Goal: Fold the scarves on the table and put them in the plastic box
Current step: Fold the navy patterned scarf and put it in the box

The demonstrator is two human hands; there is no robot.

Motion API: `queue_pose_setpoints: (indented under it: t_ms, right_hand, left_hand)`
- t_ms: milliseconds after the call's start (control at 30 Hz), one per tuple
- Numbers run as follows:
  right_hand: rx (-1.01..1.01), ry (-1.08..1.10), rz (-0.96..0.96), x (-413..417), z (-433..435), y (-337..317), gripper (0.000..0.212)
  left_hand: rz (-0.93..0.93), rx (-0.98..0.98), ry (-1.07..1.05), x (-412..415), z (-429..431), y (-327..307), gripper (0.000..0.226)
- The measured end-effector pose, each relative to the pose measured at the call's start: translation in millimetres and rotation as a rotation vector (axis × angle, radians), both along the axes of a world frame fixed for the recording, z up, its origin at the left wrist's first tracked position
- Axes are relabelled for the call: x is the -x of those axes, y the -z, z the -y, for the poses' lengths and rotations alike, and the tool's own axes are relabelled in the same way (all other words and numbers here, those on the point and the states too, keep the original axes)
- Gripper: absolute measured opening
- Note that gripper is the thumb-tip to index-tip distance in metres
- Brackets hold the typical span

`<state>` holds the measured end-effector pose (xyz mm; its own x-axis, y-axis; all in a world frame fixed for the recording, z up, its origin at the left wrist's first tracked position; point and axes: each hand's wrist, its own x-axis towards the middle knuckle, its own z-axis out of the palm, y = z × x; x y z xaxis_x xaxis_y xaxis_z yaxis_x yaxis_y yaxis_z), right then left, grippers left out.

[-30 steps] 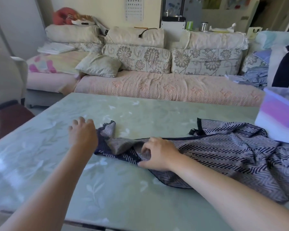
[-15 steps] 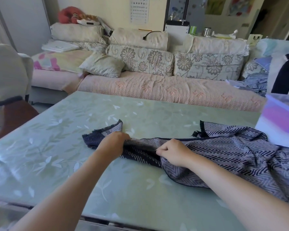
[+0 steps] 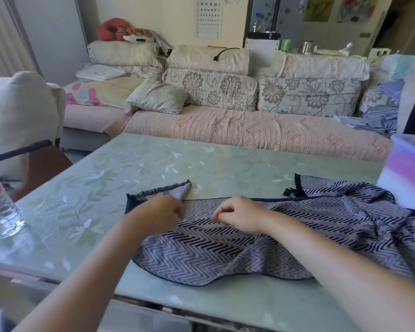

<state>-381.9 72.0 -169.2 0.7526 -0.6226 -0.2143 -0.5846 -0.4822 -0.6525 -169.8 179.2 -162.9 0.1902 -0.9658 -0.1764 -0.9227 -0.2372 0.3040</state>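
A navy and grey zigzag scarf (image 3: 261, 240) lies spread and wrinkled across the green floral table (image 3: 134, 168), its fringed end at the left. My left hand (image 3: 158, 214) rests on the scarf near that end, fingers curled and pinching the fabric. My right hand (image 3: 242, 214) sits a short way to its right, with curled fingers also pinching the cloth. The translucent plastic box (image 3: 393, 185), with pink and purple showing inside, stands at the table's right edge, and the scarf's far end reaches up against it.
A clear plastic bottle (image 3: 0, 212) stands at the table's left edge. A chair with a white cushion (image 3: 19, 116) is at the left. A long sofa (image 3: 249, 130) with floral pillows runs behind the table. The table's near edge is just below my forearms.
My left hand went from lying flat on the scarf's end to pinching the fabric beside my right hand. The bunched strip has opened out toward me into a wider sheet.
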Motion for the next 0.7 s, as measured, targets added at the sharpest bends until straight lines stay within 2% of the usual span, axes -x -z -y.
queue_pose_setpoints:
  t_ms: [67, 167, 267, 333, 400, 467, 567, 700]
  right_hand:
    - [0.290, 0.026, -0.065, -5.7, 1.8, 7.2, 0.030]
    - [0.391, -0.075, -0.245, -9.7, 13.0, 32.0, 0.050]
    - [0.321, -0.081, -0.405, -15.1, 23.0, 54.9, 0.072]
    - [0.324, -0.063, -0.417, -22.5, 30.6, 65.4, 0.074]
    - [0.355, -0.042, -0.417, -36.6, 38.1, 70.1, 0.074]
    - [0.362, -0.037, -0.408, -55.5, 45.6, 72.9, 0.074]
    - [0.339, -0.082, -0.357, -80.0, 56.7, 73.2, 0.075]
    - [0.403, -0.080, -0.178, -89.7, 64.7, 63.8, 0.063]
  left_hand:
    - [-0.043, 0.177, 0.058, 12.2, 10.1, 15.1, 0.028]
    - [-0.056, 0.212, 0.161, 30.7, 25.0, 33.9, 0.034]
    - [0.031, -0.050, 0.053, 30.2, 43.3, 46.8, 0.051]
    - [0.155, -0.265, 0.011, 18.9, 53.7, 50.4, 0.078]
    - [0.227, -0.400, 0.005, 5.3, 63.0, 52.1, 0.090]
    - [0.200, -0.390, -0.125, -10.7, 69.4, 52.7, 0.086]
    - [0.237, -0.307, -0.211, -36.6, 78.0, 54.2, 0.077]
    - [0.431, -0.110, -0.209, -47.4, 86.4, 58.6, 0.063]
